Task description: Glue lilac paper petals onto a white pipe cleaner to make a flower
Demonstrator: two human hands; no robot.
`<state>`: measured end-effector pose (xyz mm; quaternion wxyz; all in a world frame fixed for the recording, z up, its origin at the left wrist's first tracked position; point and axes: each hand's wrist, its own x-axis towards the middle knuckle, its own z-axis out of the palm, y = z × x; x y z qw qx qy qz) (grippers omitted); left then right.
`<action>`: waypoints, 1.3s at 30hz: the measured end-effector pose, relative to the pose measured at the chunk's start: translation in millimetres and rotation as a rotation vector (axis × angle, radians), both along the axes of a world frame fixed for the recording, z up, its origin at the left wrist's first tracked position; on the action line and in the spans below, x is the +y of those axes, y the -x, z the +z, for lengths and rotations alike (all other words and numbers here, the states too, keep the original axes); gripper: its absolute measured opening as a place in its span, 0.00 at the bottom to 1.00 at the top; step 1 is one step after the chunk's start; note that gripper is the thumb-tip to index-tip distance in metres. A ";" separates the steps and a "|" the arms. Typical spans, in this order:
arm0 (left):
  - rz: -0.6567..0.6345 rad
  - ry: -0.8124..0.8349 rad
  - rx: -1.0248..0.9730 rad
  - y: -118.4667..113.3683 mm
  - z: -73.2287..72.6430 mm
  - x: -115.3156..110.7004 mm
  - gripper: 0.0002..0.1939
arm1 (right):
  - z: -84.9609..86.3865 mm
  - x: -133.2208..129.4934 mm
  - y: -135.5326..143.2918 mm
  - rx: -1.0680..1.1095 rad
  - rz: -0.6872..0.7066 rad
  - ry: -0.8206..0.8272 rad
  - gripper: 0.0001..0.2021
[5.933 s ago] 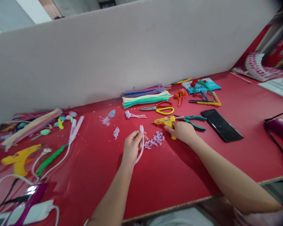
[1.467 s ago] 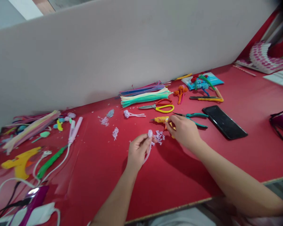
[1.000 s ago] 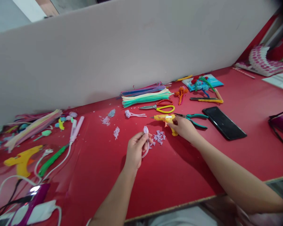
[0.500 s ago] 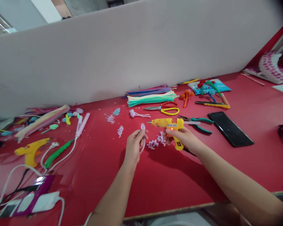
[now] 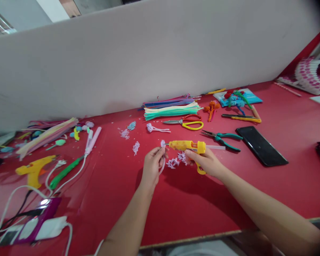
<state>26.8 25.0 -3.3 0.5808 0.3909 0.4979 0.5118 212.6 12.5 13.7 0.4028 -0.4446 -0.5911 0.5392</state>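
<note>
Between the fingertips of my left hand [image 5: 152, 164] is a lilac pipe cleaner flower [image 5: 163, 143], its stem curving down below the fingers. My right hand [image 5: 205, 161] is wrapped round the handle of a yellow hot glue gun [image 5: 185, 145], with a clear glue stick [image 5: 216, 147] poking out of its back end. The gun's metal nozzle points left and meets the flower, or comes very near it. Small lilac pipe cleaner pieces [image 5: 173, 163] lie on the red table just below the gun. Another lilac flower with long stems [image 5: 157, 128] lies behind my hands.
Scissors [image 5: 186, 122], pliers [image 5: 224, 138] and a black phone [image 5: 261, 145] lie to the right. Pipe cleaner bundles [image 5: 172, 111] lie near the white partition [image 5: 122, 64]. On the left are a second glue gun [image 5: 35, 170], a pink hair straightener [image 5: 92, 140] and a cabled power strip [image 5: 46, 217].
My right hand has moved the glue gun slightly left and down, bringing its nozzle to the flower. The flower now tilts more toward the gun; my left hand has hardly moved.
</note>
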 end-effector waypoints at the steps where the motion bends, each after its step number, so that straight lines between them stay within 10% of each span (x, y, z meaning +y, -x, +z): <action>1: 0.001 0.002 0.002 -0.1 0.2 -0.1 0.12 | -0.4 0.0 -0.2 -0.009 0.000 -0.002 0.18; 39: -0.005 0.026 -0.010 -0.6 2.5 -2.0 0.12 | -3.8 -1.0 -2.7 -0.103 -0.029 -0.034 0.16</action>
